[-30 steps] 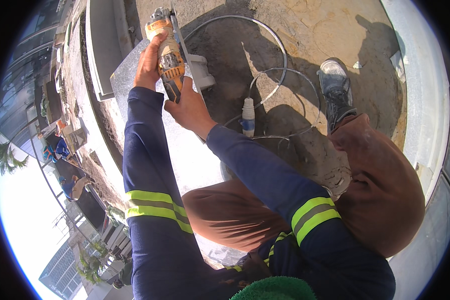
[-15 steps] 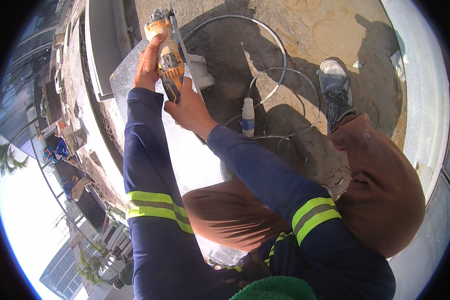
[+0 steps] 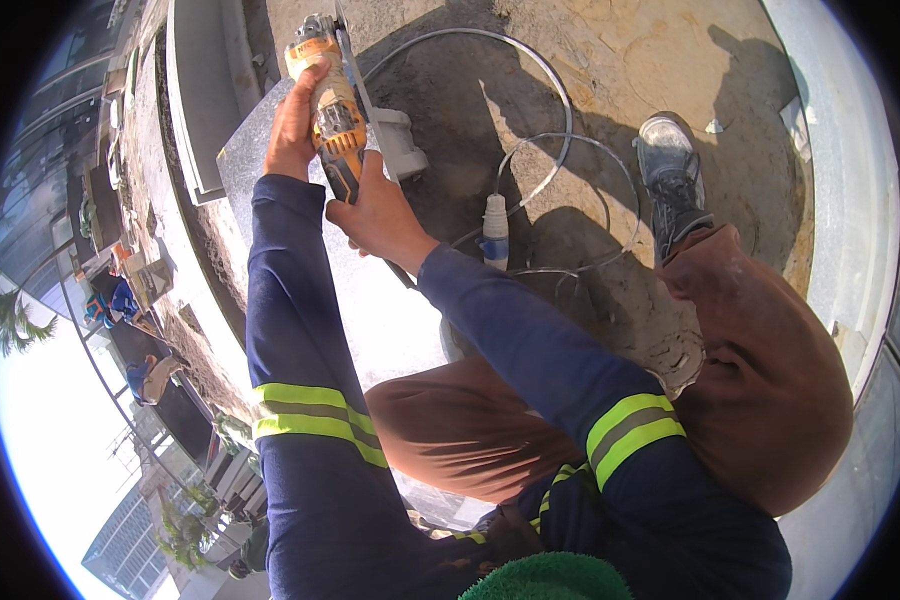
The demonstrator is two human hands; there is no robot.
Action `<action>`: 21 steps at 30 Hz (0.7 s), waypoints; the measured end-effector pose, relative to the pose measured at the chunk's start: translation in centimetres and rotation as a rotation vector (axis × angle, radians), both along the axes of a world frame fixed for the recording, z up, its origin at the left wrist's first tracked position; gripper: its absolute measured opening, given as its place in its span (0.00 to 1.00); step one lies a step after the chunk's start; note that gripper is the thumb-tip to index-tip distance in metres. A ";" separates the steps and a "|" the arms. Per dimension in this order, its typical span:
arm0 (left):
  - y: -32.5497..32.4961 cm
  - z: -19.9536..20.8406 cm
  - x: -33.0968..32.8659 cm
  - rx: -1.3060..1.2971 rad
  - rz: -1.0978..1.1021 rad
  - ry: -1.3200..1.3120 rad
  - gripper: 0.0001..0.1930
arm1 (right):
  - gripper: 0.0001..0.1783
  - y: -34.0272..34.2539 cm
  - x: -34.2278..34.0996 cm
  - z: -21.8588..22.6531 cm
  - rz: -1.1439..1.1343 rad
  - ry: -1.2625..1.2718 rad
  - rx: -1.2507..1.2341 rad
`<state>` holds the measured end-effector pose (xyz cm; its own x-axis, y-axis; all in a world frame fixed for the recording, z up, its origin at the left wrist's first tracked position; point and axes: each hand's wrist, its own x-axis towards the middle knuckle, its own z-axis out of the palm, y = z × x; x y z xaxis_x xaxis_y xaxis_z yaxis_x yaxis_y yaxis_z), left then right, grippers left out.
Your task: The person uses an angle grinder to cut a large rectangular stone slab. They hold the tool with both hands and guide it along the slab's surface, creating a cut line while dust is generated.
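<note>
1. Grinder (image 3: 334, 120), orange and dark grey, sat in the upper left of the frame, along the right-hand edge of a grey panel (image 3: 245, 145).
2. Left hand (image 3: 292, 125) was wrapped around the tool's body close to its head; right hand (image 3: 385, 215), lower in the frame, was closed around the rear handle.
3. Disc (image 3: 341, 24), seen nearly edge-on, stood at the top of the frame, near the panel's far end. Whether it touched the panel or was spinning, I could not tell.
4. Progress looked partial: with both hands on the tool, the work seemed under way rather than finished. No completed cut or ground strip could be made out, so how much was done or left could not be judged.
5. Pale cable (image 3: 542, 62) looped across the upper middle; a white-and-blue connector (image 3: 495, 232) lay near the centre, apart from both hands.
</note>
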<state>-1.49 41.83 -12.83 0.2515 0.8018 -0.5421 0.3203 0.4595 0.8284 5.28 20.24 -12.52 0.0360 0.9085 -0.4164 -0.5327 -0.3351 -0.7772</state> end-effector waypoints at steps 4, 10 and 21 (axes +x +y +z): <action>-0.2 0.4 0.4 0.002 -0.015 0.006 0.35 | 0.35 -0.1 0.7 0.5 0.015 0.033 0.000; 0.1 0.4 0.5 0.001 -0.024 0.006 0.35 | 0.35 0.1 1.1 0.7 0.033 0.054 0.009; 0.3 0.2 0.6 -0.002 -0.003 -0.034 0.35 | 0.38 0.2 1.5 0.6 0.043 0.064 0.012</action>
